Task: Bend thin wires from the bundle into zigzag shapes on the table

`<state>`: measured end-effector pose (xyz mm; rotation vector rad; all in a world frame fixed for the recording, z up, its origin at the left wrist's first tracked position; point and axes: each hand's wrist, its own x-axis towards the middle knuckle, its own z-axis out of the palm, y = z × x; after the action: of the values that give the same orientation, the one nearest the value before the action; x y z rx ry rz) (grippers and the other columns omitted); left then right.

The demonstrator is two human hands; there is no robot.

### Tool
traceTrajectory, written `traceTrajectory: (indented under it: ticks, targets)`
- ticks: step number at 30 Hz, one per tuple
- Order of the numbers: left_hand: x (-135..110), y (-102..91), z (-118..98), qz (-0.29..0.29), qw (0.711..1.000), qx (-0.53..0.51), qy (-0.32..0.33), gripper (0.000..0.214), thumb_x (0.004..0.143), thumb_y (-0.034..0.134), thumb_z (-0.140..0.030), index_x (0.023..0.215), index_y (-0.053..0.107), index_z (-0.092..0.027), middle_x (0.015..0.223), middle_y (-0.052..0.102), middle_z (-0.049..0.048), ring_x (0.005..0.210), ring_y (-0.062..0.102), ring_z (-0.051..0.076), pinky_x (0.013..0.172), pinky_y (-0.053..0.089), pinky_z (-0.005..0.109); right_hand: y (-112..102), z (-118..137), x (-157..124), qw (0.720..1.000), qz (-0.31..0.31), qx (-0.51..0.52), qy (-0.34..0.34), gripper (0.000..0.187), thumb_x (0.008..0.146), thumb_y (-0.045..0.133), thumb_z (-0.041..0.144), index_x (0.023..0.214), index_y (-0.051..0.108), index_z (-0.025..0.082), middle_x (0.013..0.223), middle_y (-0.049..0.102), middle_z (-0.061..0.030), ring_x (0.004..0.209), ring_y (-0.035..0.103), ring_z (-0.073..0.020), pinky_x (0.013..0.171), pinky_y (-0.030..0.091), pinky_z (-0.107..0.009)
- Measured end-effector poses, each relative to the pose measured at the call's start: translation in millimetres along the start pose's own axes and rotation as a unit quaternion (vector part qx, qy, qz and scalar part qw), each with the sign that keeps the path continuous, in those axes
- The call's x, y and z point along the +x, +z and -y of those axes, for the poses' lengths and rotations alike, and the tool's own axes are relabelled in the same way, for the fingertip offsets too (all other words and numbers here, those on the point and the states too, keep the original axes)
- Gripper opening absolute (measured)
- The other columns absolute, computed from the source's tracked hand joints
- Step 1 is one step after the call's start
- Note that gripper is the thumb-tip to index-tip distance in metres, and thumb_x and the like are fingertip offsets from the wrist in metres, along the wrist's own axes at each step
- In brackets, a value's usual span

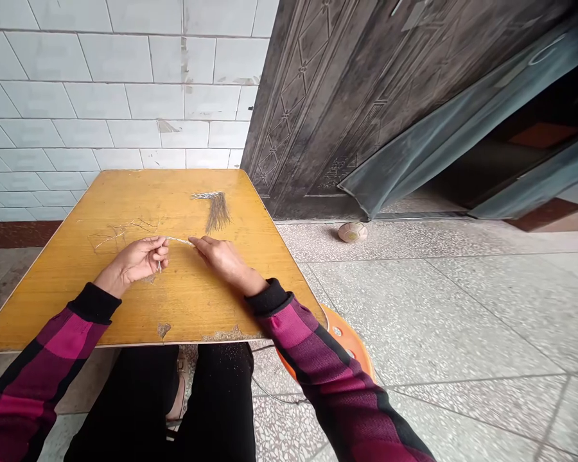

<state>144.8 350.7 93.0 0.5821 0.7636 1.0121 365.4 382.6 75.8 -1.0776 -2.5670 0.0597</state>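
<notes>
On the yellow wooden table [125,301] my left hand [137,258] and my right hand [221,256] both pinch one thin pale strand [179,240] stretched between them just above the tabletop. My left fingers are curled round its left end, where a short piece hangs down. My right fingertips pinch its right end. Behind my right hand lies a bundle of thin dark strands [216,210] with a pale bound end. A tangle of loose thin strands [118,232] lies behind my left hand.
A white tiled wall [101,96] stands behind the table. A dark patterned metal door [366,96] stands at the right. On the speckled floor a small ball [352,231] lies by the doorstep. An orange stool [347,343] stands beside my right arm.
</notes>
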Motion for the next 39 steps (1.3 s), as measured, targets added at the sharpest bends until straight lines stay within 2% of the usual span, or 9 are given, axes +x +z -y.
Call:
traceTrajectory:
  ticks: [4,7,14,18,22,25,28,32,39]
  targets:
    - [0,-0.5,9,0.011,1.0,-0.012,0.004,0.022,0.087,0.053,-0.013,0.066,0.057,-0.012,0.054,0.042,-0.0038,0.042,0.039,0.005,0.049,0.043,0.02,1,1,-1,0.999,-0.005,-0.041,0.003,0.038,0.1,0.035,0.028,0.133,0.051,0.019,0.099,0.065,-0.0099,0.073,0.059,-0.016,0.06,0.036,-0.025]
    - [0,0.3,19,0.051,0.998,0.008,0.024,0.019,0.085,0.055,-0.014,0.067,0.059,-0.012,0.054,0.046,-0.0015,0.048,0.044,0.008,0.055,0.046,0.023,4,1,-3,0.997,-0.032,-0.068,-0.01,0.036,0.1,0.036,0.027,0.131,0.053,0.018,0.094,0.065,-0.0087,0.074,0.058,-0.0156,0.06,0.034,-0.025]
    - [-2,4.5,32,0.113,0.992,0.054,0.013,0.019,0.079,0.065,-0.026,0.068,0.065,-0.01,0.069,0.062,0.0064,0.064,0.058,0.015,0.066,0.047,0.029,9,1,-8,0.982,-0.099,-0.097,-0.125,0.035,0.099,0.034,0.018,0.126,0.056,0.018,0.081,0.061,-0.0058,0.071,0.051,-0.0151,0.061,0.036,-0.027]
    - [-6,7.1,32,0.131,0.987,0.087,0.024,0.024,0.076,0.069,-0.032,0.065,0.067,-0.011,0.069,0.063,0.007,0.069,0.061,0.018,0.073,0.046,0.032,8,0,-10,0.97,-0.147,-0.071,-0.18,0.035,0.1,0.035,0.02,0.128,0.056,0.021,0.087,0.064,-0.0061,0.079,0.053,-0.0173,0.07,0.041,-0.032]
    - [-10,8.7,29,0.154,0.966,0.197,0.07,0.017,0.075,0.069,-0.026,0.068,0.072,-0.01,0.076,0.068,0.0108,0.078,0.061,0.019,0.083,0.043,0.034,5,3,-9,0.959,-0.174,-0.031,-0.223,0.034,0.099,0.041,0.022,0.129,0.055,0.021,0.106,0.066,-0.0077,0.105,0.054,-0.0208,0.091,0.039,-0.04]
    - [-13,10.2,24,0.153,0.954,0.239,0.095,0.022,0.079,0.065,-0.03,0.074,0.074,-0.011,0.082,0.07,0.0127,0.086,0.063,0.023,0.089,0.042,0.037,2,5,-9,0.959,-0.174,-0.013,-0.223,0.034,0.098,0.042,0.023,0.129,0.055,0.021,0.114,0.065,-0.0089,0.116,0.05,-0.0224,0.099,0.035,-0.045]
    - [-17,11.0,20,0.158,0.951,0.244,0.103,0.029,0.083,0.06,-0.037,0.075,0.075,-0.013,0.081,0.071,0.0121,0.088,0.065,0.025,0.092,0.041,0.041,1,6,-9,0.957,-0.18,-0.004,-0.229,0.033,0.099,0.041,0.023,0.127,0.057,0.019,0.113,0.065,-0.0094,0.116,0.051,-0.0222,0.099,0.037,-0.045]
    - [-18,10.0,20,0.18,0.924,0.324,0.09,0.023,0.082,0.063,-0.033,0.078,0.075,-0.014,0.085,0.072,0.012,0.093,0.064,0.026,0.094,0.041,0.04,2,5,-9,0.954,-0.177,-0.003,-0.24,0.031,0.097,0.046,0.024,0.125,0.058,0.018,0.114,0.065,-0.0105,0.117,0.051,-0.0228,0.1,0.038,-0.046]
    - [-18,11.1,20,0.123,0.907,0.382,0.125,0.023,0.081,0.063,-0.033,0.076,0.075,-0.015,0.087,0.073,0.0117,0.095,0.064,0.026,0.099,0.036,0.04,6,4,-7,0.962,-0.161,-0.017,-0.218,0.03,0.098,0.042,0.019,0.122,0.059,0.017,0.117,0.065,-0.0099,0.117,0.053,-0.0216,0.104,0.035,-0.048]
